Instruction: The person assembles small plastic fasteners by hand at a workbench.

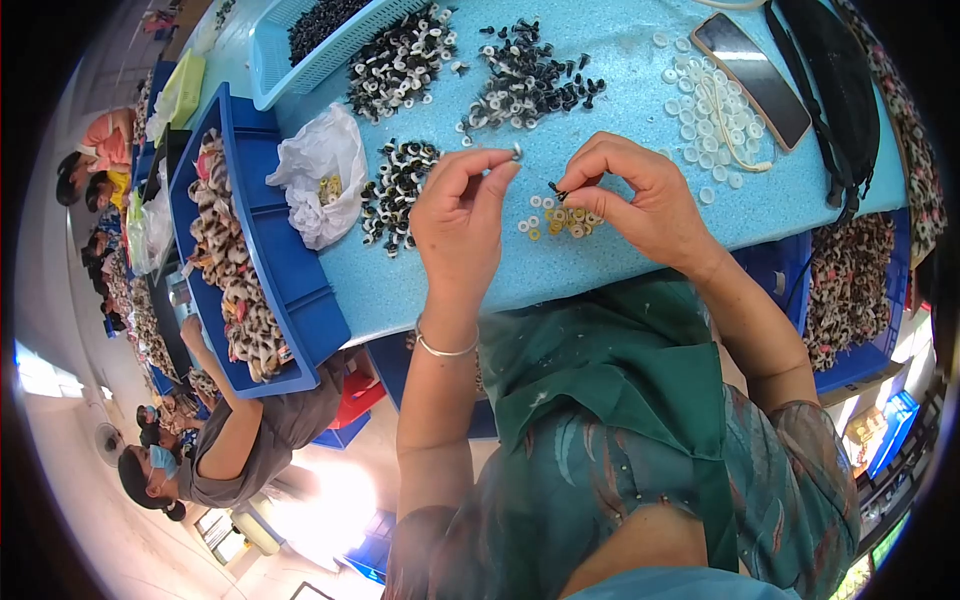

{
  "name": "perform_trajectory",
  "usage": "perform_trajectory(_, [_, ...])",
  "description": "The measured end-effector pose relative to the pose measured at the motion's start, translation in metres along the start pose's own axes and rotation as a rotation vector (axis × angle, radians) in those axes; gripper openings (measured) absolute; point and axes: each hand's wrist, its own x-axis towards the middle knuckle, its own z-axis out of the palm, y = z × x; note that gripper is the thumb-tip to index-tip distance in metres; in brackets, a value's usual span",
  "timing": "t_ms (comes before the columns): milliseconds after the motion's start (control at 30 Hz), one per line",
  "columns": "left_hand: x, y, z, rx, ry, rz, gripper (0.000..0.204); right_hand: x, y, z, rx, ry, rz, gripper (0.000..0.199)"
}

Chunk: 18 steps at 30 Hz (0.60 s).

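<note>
Between both hands: small pile of yellow and white rings point(562, 217), unassembled. Left hand point(462, 215) pinches a small silvery piece point(517, 151); right hand point(640, 195) pinches a black stud point(556, 188). Beyond the hands: assembled black-and-white heaps point(400, 60), work seemingly midway.

Speckled light-blue worktable point(620, 90) filled the upper frame; blue bins point(290, 280) hung at its left edge. Pale floor point(330, 490) lower left glared under bright light.
</note>
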Motion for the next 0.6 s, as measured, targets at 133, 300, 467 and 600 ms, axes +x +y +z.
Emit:
perform_trajectory(133, [-0.010,0.011,0.000,-0.439,-0.061,-0.317,0.016,0.001,-0.004,0.003,0.004,-0.005,-0.019,0.008])
perform_trajectory(300, [-0.014,0.005,0.001,-0.649,-0.148,-0.418,0.018,0.001,-0.005,0.003,0.005,-0.009,-0.017,0.008])
perform_trajectory(467, [-0.018,-0.002,0.005,-0.808,-0.205,-0.503,0.019,-0.002,-0.007,0.002,-0.053,-0.019,-0.062,0.012])
perform_trajectory(600, [-0.019,-0.003,0.006,-0.987,-0.256,-0.603,0.015,-0.005,-0.010,0.006,-0.093,0.020,-0.059,0.019])
